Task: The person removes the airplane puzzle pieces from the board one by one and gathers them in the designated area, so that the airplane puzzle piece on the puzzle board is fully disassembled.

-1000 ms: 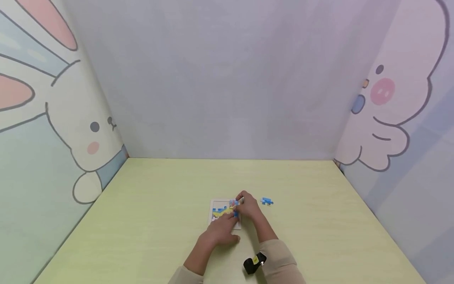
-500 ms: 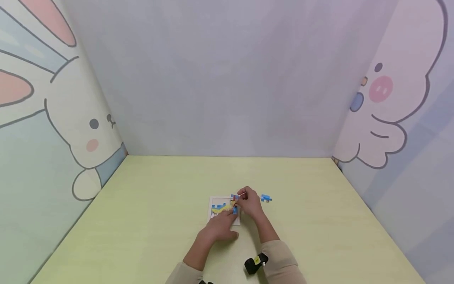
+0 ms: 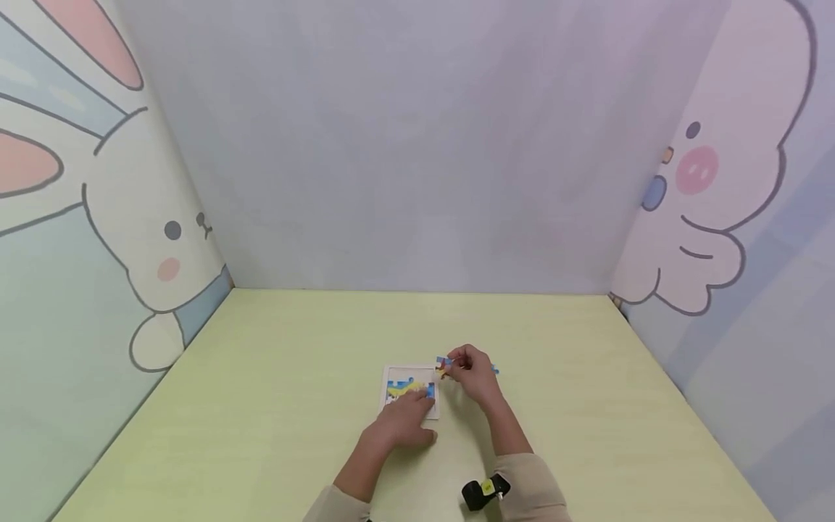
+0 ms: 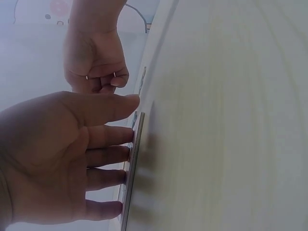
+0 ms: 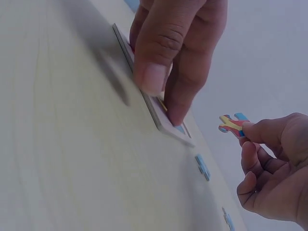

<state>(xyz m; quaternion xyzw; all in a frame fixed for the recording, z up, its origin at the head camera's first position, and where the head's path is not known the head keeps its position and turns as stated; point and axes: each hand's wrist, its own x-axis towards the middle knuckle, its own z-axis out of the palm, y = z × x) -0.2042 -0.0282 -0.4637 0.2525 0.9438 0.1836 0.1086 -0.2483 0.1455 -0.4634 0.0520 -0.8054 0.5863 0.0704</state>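
My right hand (image 3: 474,373) pinches a jigsaw piece (image 5: 233,124), coloured blue, red and yellow, between thumb and fingers. It holds the piece above the table, just off the top right corner of a small white-framed jigsaw board (image 3: 383,391). My left hand (image 3: 406,422) rests on the lower part of that board with its fingers extended, as the left wrist view shows from the side. Blue and yellow pieces (image 3: 399,387) lie inside the frame, while its upper part shows the bare backing. The left hand covers the board's lower part.
Two loose blue jigsaw pieces lie on the table beyond the board: one nearer piece (image 5: 202,167) and one farther piece (image 5: 228,219). A black wrist camera (image 3: 483,491) sits at the right sleeve. A plain wall (image 3: 417,181) rises behind the table.
My right hand has drawn the jigsaw piece away from the board's upper right corner, toward the right. My left hand has stayed on the board.
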